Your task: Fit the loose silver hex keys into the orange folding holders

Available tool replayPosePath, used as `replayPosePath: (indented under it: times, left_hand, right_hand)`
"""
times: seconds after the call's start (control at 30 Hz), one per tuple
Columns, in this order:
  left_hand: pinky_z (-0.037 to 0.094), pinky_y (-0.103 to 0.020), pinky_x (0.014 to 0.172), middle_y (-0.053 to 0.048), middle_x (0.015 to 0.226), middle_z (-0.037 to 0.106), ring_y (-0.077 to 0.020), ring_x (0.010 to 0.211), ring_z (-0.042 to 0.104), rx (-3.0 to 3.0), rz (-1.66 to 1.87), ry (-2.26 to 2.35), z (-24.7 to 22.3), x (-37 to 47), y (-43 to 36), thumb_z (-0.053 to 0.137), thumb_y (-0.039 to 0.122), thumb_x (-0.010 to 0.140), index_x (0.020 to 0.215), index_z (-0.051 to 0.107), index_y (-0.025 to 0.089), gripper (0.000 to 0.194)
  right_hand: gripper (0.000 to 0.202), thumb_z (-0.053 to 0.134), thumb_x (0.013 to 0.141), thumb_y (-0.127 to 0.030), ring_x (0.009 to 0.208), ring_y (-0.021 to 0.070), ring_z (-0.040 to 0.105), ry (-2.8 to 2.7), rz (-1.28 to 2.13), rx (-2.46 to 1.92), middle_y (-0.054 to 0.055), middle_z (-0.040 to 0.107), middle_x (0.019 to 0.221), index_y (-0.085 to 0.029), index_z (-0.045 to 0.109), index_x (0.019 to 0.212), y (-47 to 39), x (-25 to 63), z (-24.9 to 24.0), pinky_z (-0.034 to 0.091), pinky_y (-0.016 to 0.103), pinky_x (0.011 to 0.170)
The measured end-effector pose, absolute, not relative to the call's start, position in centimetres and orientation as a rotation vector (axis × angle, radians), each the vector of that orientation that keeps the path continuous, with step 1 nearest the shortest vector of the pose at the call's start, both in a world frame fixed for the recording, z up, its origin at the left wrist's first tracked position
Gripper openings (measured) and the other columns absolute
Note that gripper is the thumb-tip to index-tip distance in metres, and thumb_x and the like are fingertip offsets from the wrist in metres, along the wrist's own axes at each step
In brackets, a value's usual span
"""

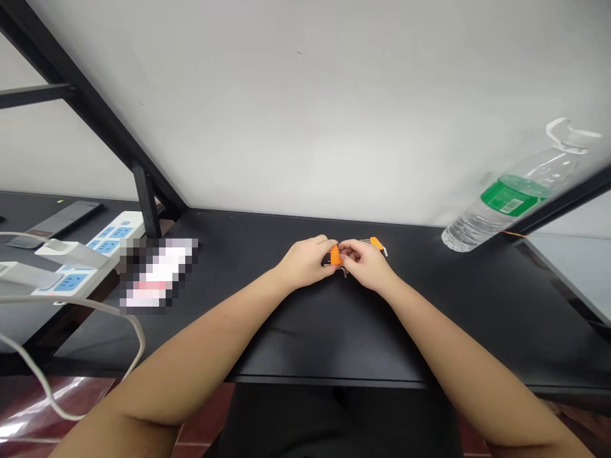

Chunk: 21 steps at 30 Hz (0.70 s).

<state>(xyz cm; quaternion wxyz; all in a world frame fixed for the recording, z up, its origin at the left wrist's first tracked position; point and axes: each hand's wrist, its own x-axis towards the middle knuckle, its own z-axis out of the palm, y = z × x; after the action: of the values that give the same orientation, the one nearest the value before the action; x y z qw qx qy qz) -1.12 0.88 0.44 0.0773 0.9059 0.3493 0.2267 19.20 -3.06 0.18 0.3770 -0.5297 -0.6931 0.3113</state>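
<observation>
My left hand point(309, 261) is closed around an orange hex key holder point(336, 256), low over the black table. A bent silver hex key point(344, 272) sticks out below it, between my two hands. My right hand point(368, 264) meets the holder's right edge with its fingers pinched together. Exactly what those fingertips grip is hidden. Just behind my right hand, a second orange hex key holder point(377, 243) lies on the table with several silver keys in it, partly covered by the hand.
A water bottle point(510, 194) with a green label stands at the back right, near a black frame bar. On the left are a blurred-out phone-like object point(160, 273), a white power strip point(107, 245) with plugged-in chargers, and a loose white cable point(138, 331). A pale wall point(324, 114) rises behind the black table point(329, 331).
</observation>
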Motion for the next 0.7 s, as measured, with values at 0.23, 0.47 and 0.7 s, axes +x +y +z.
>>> replayPosePath:
  times: [0.23,0.47,0.7]
  left_hand:
    - [0.049,-0.027,0.069,-0.003,0.103,0.068,-0.0167,0.085,0.067,2.731,0.684,1.025,0.5,-1.1,0.7,0.067,0.032,0.087,0.122,0.065,0.023,0.036]
    - [0.05,-0.028,0.07,-0.004,0.105,0.07,-0.0188,0.09,0.068,2.805,0.665,1.04,0.1,-1.0,1.0,0.067,0.034,0.089,0.126,0.065,0.022,0.038]
    - [0.052,-0.03,0.073,-0.006,0.109,0.071,-0.0215,0.095,0.07,2.807,0.597,1.102,0.2,-1.4,1.6,0.072,0.043,0.089,0.131,0.064,0.022,0.047]
  right_hand:
    - [0.022,0.058,0.079,-0.02,0.072,0.0178,0.065,-1.757,0.718,-1.343,0.002,0.07,0.086,-0.022,0.069,0.098,-3.0,18.9,-0.2,0.054,0.033,0.071]
    - [0.022,0.057,0.075,-0.016,0.068,0.0172,0.066,-1.71,0.673,-1.485,0.0,0.073,0.08,-0.022,0.069,0.092,-2.7,18.7,-0.4,0.052,0.031,0.069]
    - [0.01,0.06,0.076,-0.015,0.074,0.0185,0.064,-1.784,0.363,-1.697,-0.001,0.07,0.073,-0.023,0.064,0.081,-1.6,20.3,0.0,0.047,0.031,0.074]
